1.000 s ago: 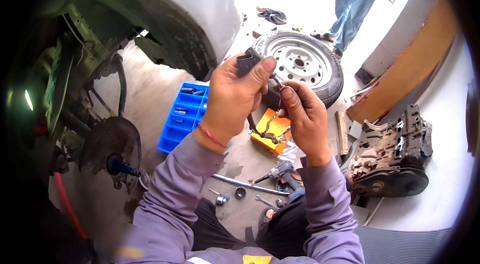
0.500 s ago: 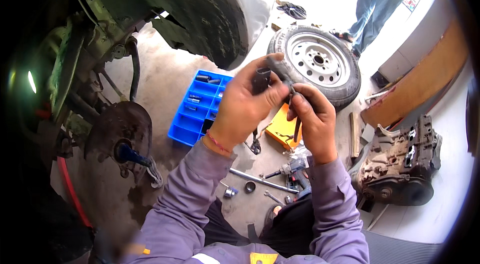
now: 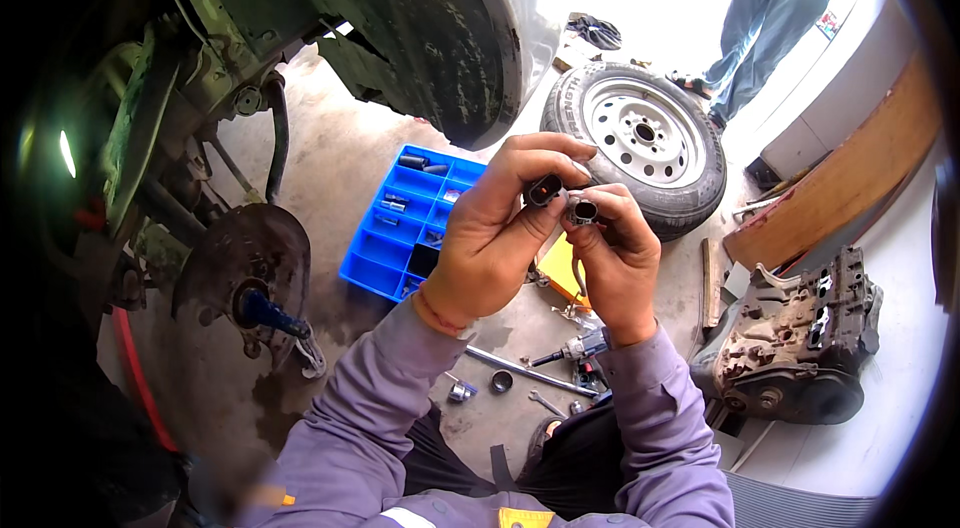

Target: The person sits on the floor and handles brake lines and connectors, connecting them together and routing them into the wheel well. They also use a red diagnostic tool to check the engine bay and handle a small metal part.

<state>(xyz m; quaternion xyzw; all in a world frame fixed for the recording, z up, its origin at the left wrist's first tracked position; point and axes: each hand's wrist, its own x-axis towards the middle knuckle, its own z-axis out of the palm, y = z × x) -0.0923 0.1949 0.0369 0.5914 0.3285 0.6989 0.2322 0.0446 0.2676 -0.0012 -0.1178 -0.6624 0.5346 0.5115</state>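
Note:
In front of me, my left hand (image 3: pixel 490 233) pinches a black oval electrical connector (image 3: pixel 543 191); its mouth faces up and a bit of orange shows inside. My right hand (image 3: pixel 620 248) is closed on a smaller round-mouthed connector (image 3: pixel 583 213), dark inside with a pale rim. A grey cable (image 3: pixel 579 276) hangs below it beside my right fingers. The two connectors are held side by side, their open ends both turned toward me. Fingers hide most of their bodies, so I cannot tell whether they touch.
At the left, a brake disc (image 3: pixel 245 263) sits under the car's wheel arch (image 3: pixel 400 18). A blue divided tray (image 3: pixel 375 273), a wheel (image 3: pixel 700 173), a power tool (image 3: pixel 585 345), and a long bar (image 3: pixel 530 371) lie on the floor. An engine block (image 3: pixel 795 343) stands right; a person (image 3: pixel 765 18) stands beyond.
My hands have turned the connectors so their open mouths now face me. A dark elongated part that stuck up blurred above my fingers no longer shows there. The view has shifted slightly.

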